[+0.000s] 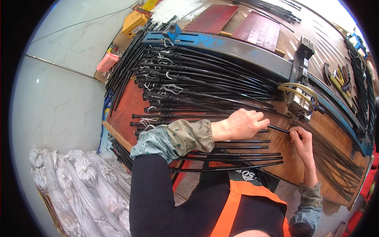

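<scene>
My left hand [245, 124] is closed in a fist around a thin black rod [278, 129]. The rod runs out to the right, where the thumb and fingers of my right hand [302, 144] pinch it. Many more black rods [205, 85] lie side by side across the bench beyond and around my left forearm, their thicker ends at the left tied with white loops. Several black rods [244, 158] stretch along the bench's near edge, below my left hand. Close to my right hand is a fan of thin brown rods [335, 164].
A blue-grey metal beam [252, 58] crosses the bench, carrying a clamp-like fixture [298, 98] with yellow hoses just beyond my right hand. Dark red boards [258, 31] lie behind it. A yellow box [134, 23] stands far left. White wrapped bundles [79, 181] fill the lower left floor.
</scene>
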Action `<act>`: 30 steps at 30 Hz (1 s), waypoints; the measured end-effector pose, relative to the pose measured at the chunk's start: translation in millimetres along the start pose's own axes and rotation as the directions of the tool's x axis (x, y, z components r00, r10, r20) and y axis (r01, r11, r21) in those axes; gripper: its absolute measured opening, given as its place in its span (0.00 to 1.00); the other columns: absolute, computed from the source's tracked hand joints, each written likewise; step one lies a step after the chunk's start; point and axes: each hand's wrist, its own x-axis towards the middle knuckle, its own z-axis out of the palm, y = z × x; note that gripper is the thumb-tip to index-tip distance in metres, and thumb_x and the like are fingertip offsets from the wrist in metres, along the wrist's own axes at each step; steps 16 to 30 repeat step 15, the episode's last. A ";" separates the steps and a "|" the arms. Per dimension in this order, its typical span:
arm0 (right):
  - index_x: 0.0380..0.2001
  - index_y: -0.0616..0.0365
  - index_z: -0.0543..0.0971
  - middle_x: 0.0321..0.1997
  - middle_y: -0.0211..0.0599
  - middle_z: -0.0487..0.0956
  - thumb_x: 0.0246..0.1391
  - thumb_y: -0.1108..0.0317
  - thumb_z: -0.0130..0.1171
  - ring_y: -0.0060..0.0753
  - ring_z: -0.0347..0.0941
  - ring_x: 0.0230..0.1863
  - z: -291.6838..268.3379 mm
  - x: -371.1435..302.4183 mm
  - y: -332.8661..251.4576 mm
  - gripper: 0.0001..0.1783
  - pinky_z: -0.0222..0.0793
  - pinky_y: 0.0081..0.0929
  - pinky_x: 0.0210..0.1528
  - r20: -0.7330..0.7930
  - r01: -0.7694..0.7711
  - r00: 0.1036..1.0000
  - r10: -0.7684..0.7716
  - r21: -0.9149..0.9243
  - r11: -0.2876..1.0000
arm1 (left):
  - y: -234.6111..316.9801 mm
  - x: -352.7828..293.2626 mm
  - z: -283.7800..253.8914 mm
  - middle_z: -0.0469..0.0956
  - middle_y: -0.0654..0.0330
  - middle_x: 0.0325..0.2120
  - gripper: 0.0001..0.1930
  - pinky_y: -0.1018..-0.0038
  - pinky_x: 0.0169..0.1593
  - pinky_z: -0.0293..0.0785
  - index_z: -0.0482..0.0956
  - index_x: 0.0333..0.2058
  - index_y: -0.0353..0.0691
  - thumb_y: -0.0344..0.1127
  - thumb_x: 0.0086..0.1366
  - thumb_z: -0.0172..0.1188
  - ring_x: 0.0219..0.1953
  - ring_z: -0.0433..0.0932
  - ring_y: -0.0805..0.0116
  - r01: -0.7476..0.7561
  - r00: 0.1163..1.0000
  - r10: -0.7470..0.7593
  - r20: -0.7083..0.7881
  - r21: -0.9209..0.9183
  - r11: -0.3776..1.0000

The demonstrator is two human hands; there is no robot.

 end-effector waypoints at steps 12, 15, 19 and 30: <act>0.42 0.61 0.82 0.30 0.36 0.79 0.50 0.66 0.69 0.42 0.73 0.33 -20.5 -36.3 -25.1 0.16 0.70 0.37 0.40 -0.121 0.450 0.781 -0.613 -0.571 0.687 | 53.9 46.7 -9.7 0.75 0.56 0.25 0.07 0.62 0.25 0.77 0.74 0.36 0.40 0.36 0.65 0.57 0.25 0.80 0.55 0.018 0.961 -0.013 0.277 -0.017 1.000; 0.53 0.63 0.75 0.43 0.38 0.80 0.43 0.63 0.74 0.46 0.76 0.48 -40.1 -54.1 -14.4 0.34 0.71 0.43 0.49 -0.197 0.421 0.745 -0.637 -0.602 0.678 | 69.8 75.0 -3.8 0.75 0.56 0.27 0.07 0.64 0.25 0.77 0.73 0.38 0.40 0.35 0.64 0.57 0.27 0.81 0.56 -0.143 0.969 0.148 0.199 -0.038 0.989; 0.53 0.63 0.75 0.43 0.38 0.80 0.43 0.63 0.74 0.46 0.76 0.48 -40.1 -54.1 -14.4 0.34 0.71 0.43 0.49 -0.197 0.421 0.745 -0.637 -0.602 0.678 | 69.8 75.0 -3.8 0.75 0.56 0.27 0.07 0.64 0.25 0.77 0.73 0.38 0.40 0.35 0.64 0.57 0.27 0.81 0.56 -0.143 0.969 0.148 0.199 -0.038 0.989; 0.53 0.63 0.75 0.43 0.38 0.80 0.43 0.63 0.74 0.46 0.76 0.48 -40.1 -54.1 -14.4 0.34 0.71 0.43 0.49 -0.197 0.421 0.745 -0.637 -0.602 0.678 | 69.8 75.0 -3.8 0.75 0.56 0.27 0.07 0.64 0.25 0.77 0.73 0.38 0.40 0.35 0.64 0.57 0.27 0.81 0.56 -0.143 0.969 0.148 0.199 -0.038 0.989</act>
